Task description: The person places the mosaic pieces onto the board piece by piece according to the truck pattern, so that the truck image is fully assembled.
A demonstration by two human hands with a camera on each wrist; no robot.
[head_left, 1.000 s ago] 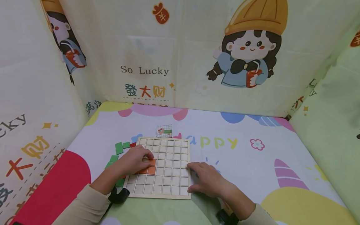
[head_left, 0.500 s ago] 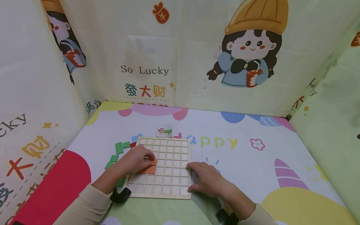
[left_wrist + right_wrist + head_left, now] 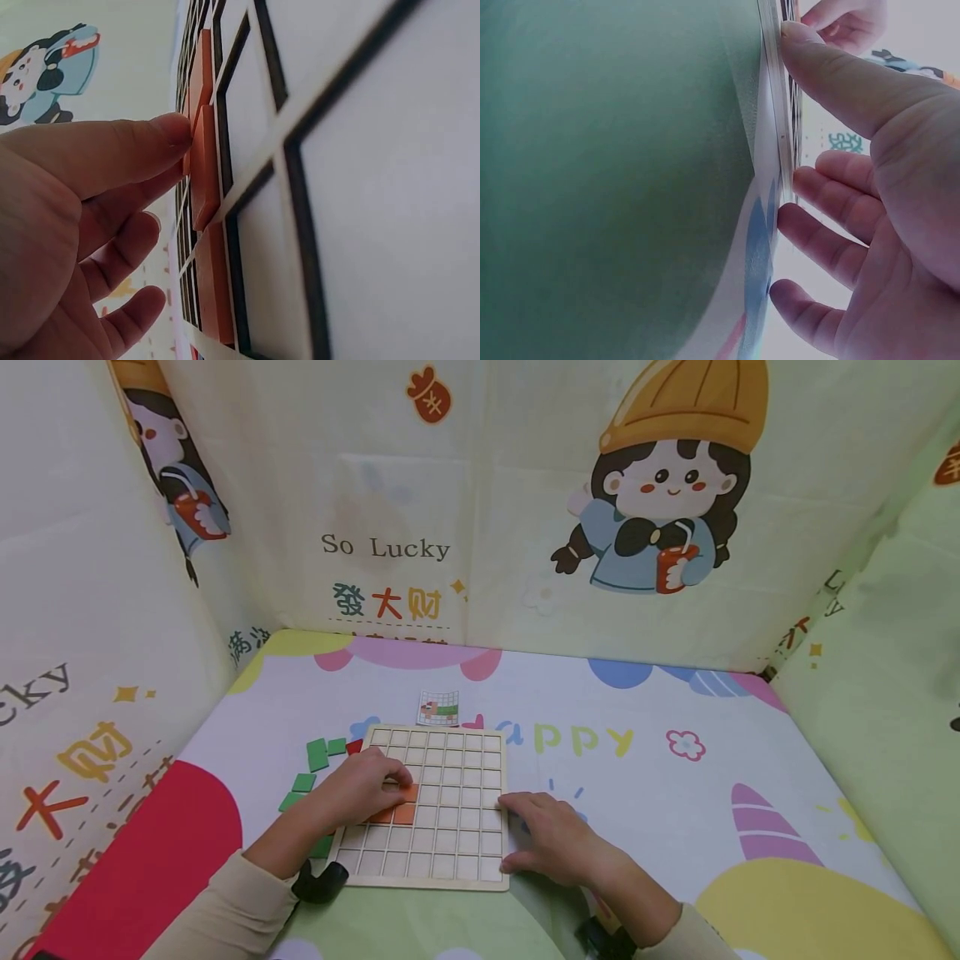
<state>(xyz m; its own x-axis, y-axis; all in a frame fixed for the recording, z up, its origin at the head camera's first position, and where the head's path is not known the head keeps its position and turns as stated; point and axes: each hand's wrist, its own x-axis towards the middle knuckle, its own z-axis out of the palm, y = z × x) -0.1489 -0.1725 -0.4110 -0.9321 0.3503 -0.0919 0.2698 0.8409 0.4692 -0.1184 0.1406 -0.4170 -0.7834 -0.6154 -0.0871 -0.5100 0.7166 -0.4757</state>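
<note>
A wooden grid board point(image 3: 450, 886) lies on the table, with several orange tiles point(image 3: 404, 814) in its left part. Over these tiles, my left hand point(image 3: 369, 787) pinches at one orange tile point(image 3: 204, 169) with thumb and forefinger; the left wrist view shows the thumb tip against it, with the forefinger partly hidden behind. The other left fingers are loosely bent and free of the board. My right hand point(image 3: 558, 839) touches the board's right edge with spread thumb and fingers. In the right wrist view, the thumb point(image 3: 840, 71) rests on the board's rim point(image 3: 782, 127).
Several green tiles point(image 3: 318, 755) and a red tile point(image 3: 355, 747) lie left of the board, some partly hidden by the left arm. A small pattern card point(image 3: 438, 709) lies behind the board. Printed cloth walls point(image 3: 510, 527) stand around the patterned table.
My left hand has shifted very slightly to the right over the orange tiles. The right hand and the board look unchanged.
</note>
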